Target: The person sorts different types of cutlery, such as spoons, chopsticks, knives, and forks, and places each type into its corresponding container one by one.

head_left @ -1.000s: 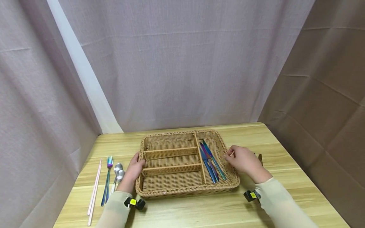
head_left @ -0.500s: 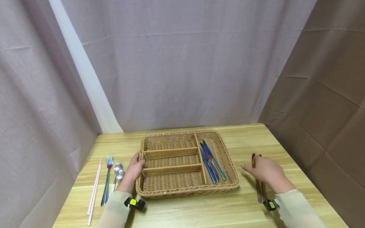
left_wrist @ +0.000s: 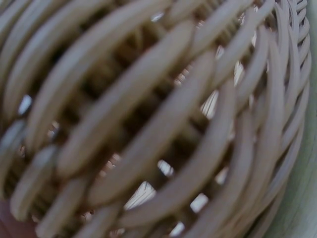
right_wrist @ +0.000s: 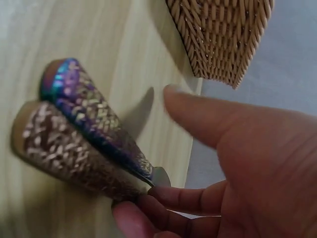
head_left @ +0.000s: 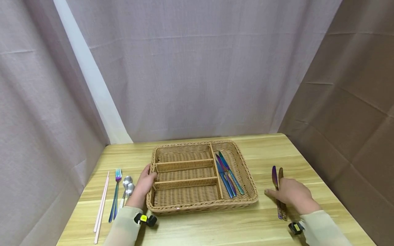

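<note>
My left hand (head_left: 144, 184) grips the left side of a wicker cutlery tray (head_left: 187, 207), thumb over its rim. In the left wrist view the weave (left_wrist: 138, 109) fills the frame. Three iridescent table knives (head_left: 227, 177) lie in the tray's right compartment. To the right of the tray, my right hand (head_left: 290, 193) is over two more table knives on the table, a purple one (head_left: 275, 176) and a bronze one (head_left: 280, 173). The right wrist view shows their patterned handles (right_wrist: 99, 119), the fingertips touching near the handles' narrow ends and the thumb held out apart from them.
On the wooden table (head_left: 197, 229), left of the tray, lie pink chopsticks (head_left: 102, 205), forks (head_left: 116, 191) and two spoons (head_left: 129, 188), partly behind the left hand. Grey curtains (head_left: 197, 75) hang behind and at the left, a brown one (head_left: 347, 102) at the right.
My right hand has moved from the tray's right rim rightward and then slightly toward me, over the two knives, whose blades now show more. The left hand and tray have stayed put.
</note>
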The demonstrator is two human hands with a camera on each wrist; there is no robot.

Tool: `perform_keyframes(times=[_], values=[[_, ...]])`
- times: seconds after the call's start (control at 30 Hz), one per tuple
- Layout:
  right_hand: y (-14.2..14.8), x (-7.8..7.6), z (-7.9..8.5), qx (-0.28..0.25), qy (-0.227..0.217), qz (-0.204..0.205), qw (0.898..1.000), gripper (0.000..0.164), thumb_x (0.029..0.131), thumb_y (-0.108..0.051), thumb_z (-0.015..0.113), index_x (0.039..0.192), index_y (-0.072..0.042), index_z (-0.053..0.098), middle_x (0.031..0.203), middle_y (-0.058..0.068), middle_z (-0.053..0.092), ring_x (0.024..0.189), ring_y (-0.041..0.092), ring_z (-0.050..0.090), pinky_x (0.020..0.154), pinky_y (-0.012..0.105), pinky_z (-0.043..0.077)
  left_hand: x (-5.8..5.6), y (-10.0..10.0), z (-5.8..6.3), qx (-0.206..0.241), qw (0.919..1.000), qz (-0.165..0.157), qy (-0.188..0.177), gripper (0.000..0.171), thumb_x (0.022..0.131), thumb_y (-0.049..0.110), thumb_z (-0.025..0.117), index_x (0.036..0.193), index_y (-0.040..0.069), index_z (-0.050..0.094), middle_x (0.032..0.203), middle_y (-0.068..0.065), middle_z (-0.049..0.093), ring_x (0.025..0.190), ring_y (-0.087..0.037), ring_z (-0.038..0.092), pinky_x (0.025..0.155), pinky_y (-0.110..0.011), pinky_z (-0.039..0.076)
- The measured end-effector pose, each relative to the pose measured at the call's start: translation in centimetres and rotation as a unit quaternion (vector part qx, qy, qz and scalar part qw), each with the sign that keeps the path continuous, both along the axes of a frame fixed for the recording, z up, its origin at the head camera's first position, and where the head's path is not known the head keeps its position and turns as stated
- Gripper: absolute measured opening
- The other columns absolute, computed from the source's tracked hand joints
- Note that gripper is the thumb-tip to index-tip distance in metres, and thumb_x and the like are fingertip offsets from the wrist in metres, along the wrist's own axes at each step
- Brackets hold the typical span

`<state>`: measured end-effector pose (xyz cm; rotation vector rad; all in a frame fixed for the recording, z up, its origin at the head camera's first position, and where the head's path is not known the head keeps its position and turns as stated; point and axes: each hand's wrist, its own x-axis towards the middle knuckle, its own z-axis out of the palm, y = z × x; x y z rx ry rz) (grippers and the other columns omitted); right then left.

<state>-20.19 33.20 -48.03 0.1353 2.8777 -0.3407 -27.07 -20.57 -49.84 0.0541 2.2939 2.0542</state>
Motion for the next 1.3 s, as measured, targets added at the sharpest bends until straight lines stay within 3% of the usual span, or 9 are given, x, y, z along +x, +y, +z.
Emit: perform_keyframes(times=[0.3, 0.37, 0.5, 0.6, 0.7, 1.07, 1.3], values=[[0.8, 0.5, -0.4, -0.007, 0.037, 0.027, 0.999, 0.037, 0.081, -0.043, 0.071, 0.080, -0.008, 0.058, 0.078, 0.011, 0.067, 0.071, 0.030, 0.061, 0.063, 0.056, 0.051, -1.5, -0.2, -2.7, 0.001, 0.9999, 0.013, 0.011, 0.062, 0.087, -0.005, 0.044, 0.148, -0.001, 0.033, 0.137, -0.030, 0.049, 0.117, -0.039, 0.048, 0.097, -0.041, 0.038], [1.2, 0.6, -0.6, -0.012, 0.043, 0.026, 0.999, 0.036, 0.081, -0.042, 0.071, 0.080, -0.008, 0.059, 0.075, 0.009, 0.066, 0.070, 0.029, 0.061, 0.062, 0.055, 0.050, -1.5, -0.2, -2.7, -0.001, 0.9998, 0.013, 0.017, 0.062, 0.087, -0.004, 0.044, 0.148, -0.001, 0.033, 0.137, -0.030, 0.049, 0.116, -0.039, 0.048, 0.096, -0.041, 0.038], [1.7, 0.9, -0.7, -0.015, 0.050, 0.020, 0.998, 0.037, 0.081, -0.041, 0.072, 0.074, -0.009, 0.054, 0.069, 0.005, 0.059, 0.064, 0.024, 0.054, 0.057, 0.048, 0.046, -1.0, 0.0, -1.4, 0.006, 0.9999, 0.008, 0.012, 0.061, 0.087, -0.006, 0.044, 0.147, -0.005, 0.032, 0.138, -0.032, 0.047, 0.118, -0.041, 0.047, 0.098, -0.042, 0.038], [1.8, 1.0, -0.6, -0.025, 0.049, 0.012, 0.998, 0.038, 0.081, -0.038, 0.072, 0.072, -0.009, 0.050, 0.066, 0.004, 0.051, 0.060, 0.022, 0.046, 0.055, 0.041, 0.040, -1.2, -0.2, -1.5, 0.012, 0.9999, 0.006, 0.004, 0.061, 0.088, -0.007, 0.044, 0.148, -0.005, 0.030, 0.140, -0.032, 0.045, 0.120, -0.041, 0.045, 0.099, -0.043, 0.038], [2.0, 1.1, -0.7, -0.045, 0.052, 0.005, 0.998, 0.036, 0.080, -0.036, 0.074, 0.073, -0.009, 0.051, 0.068, 0.004, 0.051, 0.062, 0.021, 0.046, 0.057, 0.038, 0.038, -1.9, -0.5, -2.9, 0.011, 0.9999, 0.010, 0.007, 0.062, 0.089, -0.005, 0.043, 0.149, -0.003, 0.030, 0.139, -0.031, 0.046, 0.120, -0.039, 0.046, 0.099, -0.042, 0.037], [2.5, 1.1, -1.4, -0.066, 0.061, -0.006, 0.996, 0.032, 0.080, -0.034, 0.074, 0.074, -0.009, 0.055, 0.070, 0.004, 0.054, 0.063, 0.021, 0.048, 0.059, 0.038, 0.040, -1.5, -0.2, -2.9, 0.002, 0.9994, 0.027, 0.023, 0.060, 0.087, -0.005, 0.043, 0.146, -0.003, 0.034, 0.133, -0.030, 0.051, 0.113, -0.038, 0.049, 0.093, -0.036, 0.041], [2.9, 1.3, -1.5, -0.052, 0.081, 0.005, 0.995, 0.026, 0.082, -0.027, 0.069, 0.067, -0.012, 0.055, 0.064, 0.003, 0.054, 0.059, 0.020, 0.048, 0.056, 0.038, 0.041, -1.6, -0.3, -3.1, -0.001, 0.9997, 0.021, 0.014, 0.062, 0.088, -0.004, 0.043, 0.149, -0.003, 0.031, 0.139, -0.029, 0.047, 0.119, -0.038, 0.046, 0.102, -0.045, 0.037]])
